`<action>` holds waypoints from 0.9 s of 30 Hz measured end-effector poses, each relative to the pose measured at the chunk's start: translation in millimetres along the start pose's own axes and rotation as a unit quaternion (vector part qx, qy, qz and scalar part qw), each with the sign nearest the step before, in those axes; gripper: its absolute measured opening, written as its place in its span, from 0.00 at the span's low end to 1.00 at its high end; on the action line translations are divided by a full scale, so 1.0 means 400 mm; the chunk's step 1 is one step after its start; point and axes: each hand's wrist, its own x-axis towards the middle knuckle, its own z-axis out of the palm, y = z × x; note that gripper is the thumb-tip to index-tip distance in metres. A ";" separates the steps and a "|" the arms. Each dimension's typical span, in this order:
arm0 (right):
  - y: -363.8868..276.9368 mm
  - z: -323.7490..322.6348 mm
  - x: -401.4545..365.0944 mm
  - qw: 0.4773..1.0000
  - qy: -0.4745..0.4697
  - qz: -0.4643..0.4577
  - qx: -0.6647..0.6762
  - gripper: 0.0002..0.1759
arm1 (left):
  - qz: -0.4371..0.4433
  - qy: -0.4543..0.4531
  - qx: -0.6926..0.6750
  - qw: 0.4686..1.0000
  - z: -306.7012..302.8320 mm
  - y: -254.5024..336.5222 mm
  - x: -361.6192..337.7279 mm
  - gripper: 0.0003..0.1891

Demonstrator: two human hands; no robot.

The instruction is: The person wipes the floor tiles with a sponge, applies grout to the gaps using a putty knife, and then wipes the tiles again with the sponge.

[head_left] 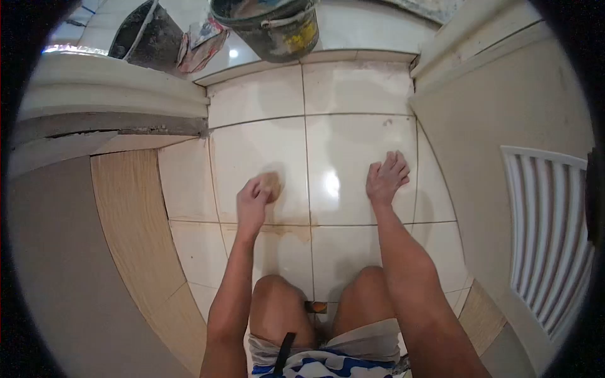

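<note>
My left hand is closed round the edge of a tan, rounded sponge-like pad, held at or just above a glossy cream floor tile. My right hand rests on the tiles to the right, fingers spread, with nothing in it. Brownish smears run along the tile joint below my left hand. Thin dark joints divide the tiles. My bare knees show at the bottom between my forearms.
A black bucket with yellow marks stands on the raised step at the top. Left of it are a crumpled bag and another dark bucket. A door with a white louvred vent is at the right, a wall edge at the left.
</note>
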 end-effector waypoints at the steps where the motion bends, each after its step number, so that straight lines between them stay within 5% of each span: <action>1: -0.006 -0.002 0.000 1.000 -0.009 0.009 0.001 0.25 | 0.062 -0.015 0.082 0.995 0.033 -0.003 0.036 0.15; 5: -0.007 -0.007 0.004 1.000 -0.012 0.013 -0.014 0.25 | 0.221 0.019 0.262 0.939 0.176 0.080 0.149 0.14; 9: -0.004 -0.010 0.004 1.000 0.002 0.002 -0.014 0.25 | 0.246 0.001 0.356 0.901 0.253 0.099 0.203 0.15; 12: -0.008 -0.015 0.006 1.000 0.001 0.002 -0.012 0.25 | 0.469 0.054 0.468 0.747 0.264 -0.016 0.192 0.22; 16: -0.009 -0.012 0.007 0.999 -0.006 0.004 -0.034 0.24 | 0.484 0.029 0.489 0.725 0.224 -0.068 0.074 0.19; 19: -0.012 -0.017 0.008 1.000 -0.004 0.006 -0.018 0.24 | 0.427 -0.036 0.461 0.777 0.205 -0.046 0.063 0.15; 21: -0.009 -0.015 0.006 1.000 -0.003 0.006 -0.015 0.24 | 0.227 -0.034 0.493 0.839 0.217 0.051 0.114 0.13; 23: -0.004 -0.013 0.006 1.000 -0.004 0.008 -0.017 0.24 | 0.379 0.068 0.378 0.842 0.239 0.102 0.177 0.11; 27: -0.006 -0.017 -0.002 1.000 0.011 0.004 0.000 0.24 | 0.371 0.015 0.454 0.810 0.255 0.059 0.229 0.12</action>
